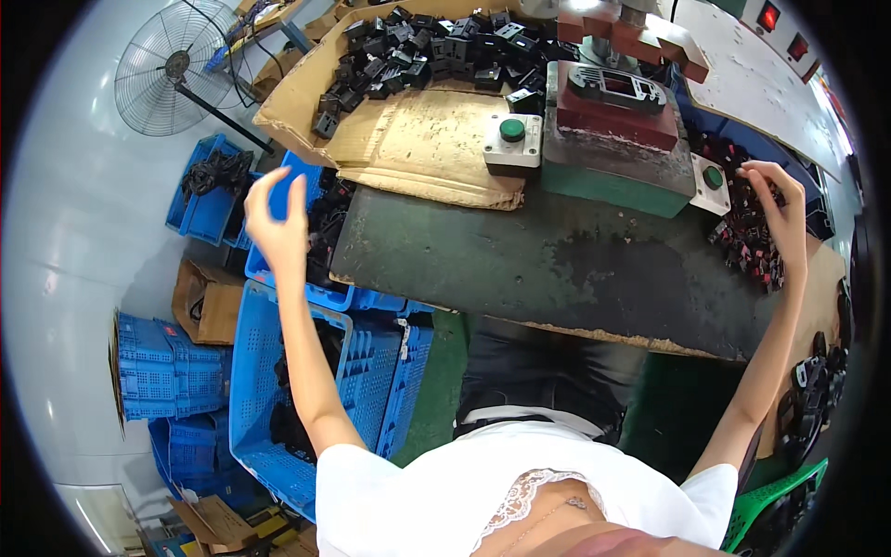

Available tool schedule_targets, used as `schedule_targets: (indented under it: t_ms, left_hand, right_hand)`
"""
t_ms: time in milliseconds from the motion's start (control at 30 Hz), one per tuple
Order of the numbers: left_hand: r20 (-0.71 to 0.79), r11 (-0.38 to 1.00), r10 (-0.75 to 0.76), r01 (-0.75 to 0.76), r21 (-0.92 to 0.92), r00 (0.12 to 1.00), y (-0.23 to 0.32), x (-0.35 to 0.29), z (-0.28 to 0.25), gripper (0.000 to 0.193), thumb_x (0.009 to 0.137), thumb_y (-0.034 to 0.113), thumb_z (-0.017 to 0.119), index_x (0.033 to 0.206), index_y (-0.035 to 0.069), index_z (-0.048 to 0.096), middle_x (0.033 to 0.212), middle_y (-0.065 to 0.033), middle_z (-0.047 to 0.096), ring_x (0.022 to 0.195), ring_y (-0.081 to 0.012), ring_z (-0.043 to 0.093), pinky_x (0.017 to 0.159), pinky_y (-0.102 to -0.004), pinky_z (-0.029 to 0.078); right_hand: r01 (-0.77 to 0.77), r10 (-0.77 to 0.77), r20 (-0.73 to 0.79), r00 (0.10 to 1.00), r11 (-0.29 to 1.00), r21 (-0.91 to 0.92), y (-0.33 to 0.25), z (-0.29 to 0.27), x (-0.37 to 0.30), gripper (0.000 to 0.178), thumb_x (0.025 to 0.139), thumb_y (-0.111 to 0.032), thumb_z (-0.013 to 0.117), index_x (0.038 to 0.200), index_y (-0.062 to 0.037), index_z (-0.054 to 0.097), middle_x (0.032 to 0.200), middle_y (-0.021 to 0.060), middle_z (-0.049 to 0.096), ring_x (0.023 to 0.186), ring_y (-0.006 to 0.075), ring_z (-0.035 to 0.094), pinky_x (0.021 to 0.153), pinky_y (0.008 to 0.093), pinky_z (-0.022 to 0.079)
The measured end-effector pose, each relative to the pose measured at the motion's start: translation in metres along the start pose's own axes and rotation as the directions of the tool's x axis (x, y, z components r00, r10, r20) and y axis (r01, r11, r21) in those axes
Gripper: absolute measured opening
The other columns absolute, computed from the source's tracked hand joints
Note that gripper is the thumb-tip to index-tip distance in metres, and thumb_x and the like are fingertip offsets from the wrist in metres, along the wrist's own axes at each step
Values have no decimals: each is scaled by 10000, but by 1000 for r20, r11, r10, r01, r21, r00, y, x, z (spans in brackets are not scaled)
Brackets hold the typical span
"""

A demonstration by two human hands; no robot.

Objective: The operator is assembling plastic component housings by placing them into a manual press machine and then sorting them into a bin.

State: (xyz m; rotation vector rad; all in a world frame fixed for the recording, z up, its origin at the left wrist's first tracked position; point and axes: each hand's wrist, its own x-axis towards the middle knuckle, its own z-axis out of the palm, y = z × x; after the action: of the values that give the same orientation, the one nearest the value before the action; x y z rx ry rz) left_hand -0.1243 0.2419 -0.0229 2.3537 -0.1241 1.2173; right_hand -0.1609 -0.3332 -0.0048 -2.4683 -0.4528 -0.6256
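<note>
My left hand is raised over the blue crates left of the workbench, thumb and fingers apart, holding nothing. On the other side, my right hand hovers beside the right button box with its green button, fingers bent and thumb apart, with nothing visible between them. Between the hands stands a bench press with a red upper part. On its maroon block lies a black and grey slotted plastic part. A second button box sits left of the green base.
A cardboard tray with many black plastic parts covers the bench's back left. Small black and red pieces are heaped at the right. Blue crates stand below left, and a fan is farther back. A green chair is lower right.
</note>
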Motion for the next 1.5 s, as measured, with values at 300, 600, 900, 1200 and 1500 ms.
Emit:
schedule_targets:
  t_ms: [300, 600, 900, 1200, 1500]
  left_hand:
    - [432, 926, 318, -375, 50, 844, 55, 82, 225, 406, 767, 226, 664, 1122, 57, 566, 1055, -110, 566, 1024, -293, 538, 879, -409, 436]
    - [517, 904, 324, -421, 80, 792, 59, 114, 277, 632, 630, 273, 658, 1235, 221, 482, 1280, -89, 423, 1204, -301, 417, 932, -496, 388]
    - [502, 915, -398, 296, 273, 768, 52, 130, 298, 826, 856, 680, 297, 789, -59, 660, 726, -213, 662, 689, -306, 666, 658, -406, 521]
    - [721, 767, -473, 640, 54, 507, 40, 136, 308, 756, 752, 687, 511, 882, -54, 586, 581, -150, 595, 371, -148, 423, 369, -271, 311]
    - [477, 630, -418, 625, -462, 774, 64, 132, 287, 443, 689, 451, 725, 714, 29, 591, 580, -37, 547, 468, -125, 491, 472, -253, 410]
  right_hand:
    - [-271, 316, -212, 925, 938, 216, 79, -12, -44, 207, 941, -170, 533, 956, 2, 648, 700, -26, 538, 666, 34, 485, 599, 177, 348]
    - [-305, 312, -244, 918, 950, 64, 61, -2, -37, 194, 909, -161, 565, 930, 15, 645, 625, -5, 546, 605, 37, 489, 558, 195, 361]
    - [-290, 290, -228, 929, 956, 34, 57, -7, -38, 190, 899, -167, 573, 925, 7, 645, 608, 9, 578, 591, 46, 521, 549, 211, 393]
    - [-350, 348, -187, 919, 936, 20, 60, -11, -43, 177, 892, -158, 573, 894, 7, 638, 637, 15, 589, 599, 39, 496, 570, 212, 401]
    - [-190, 177, -116, 977, 976, -108, 68, 3, -46, 131, 759, -35, 648, 887, -10, 655, 878, 112, 616, 861, 251, 594, 793, 334, 480]
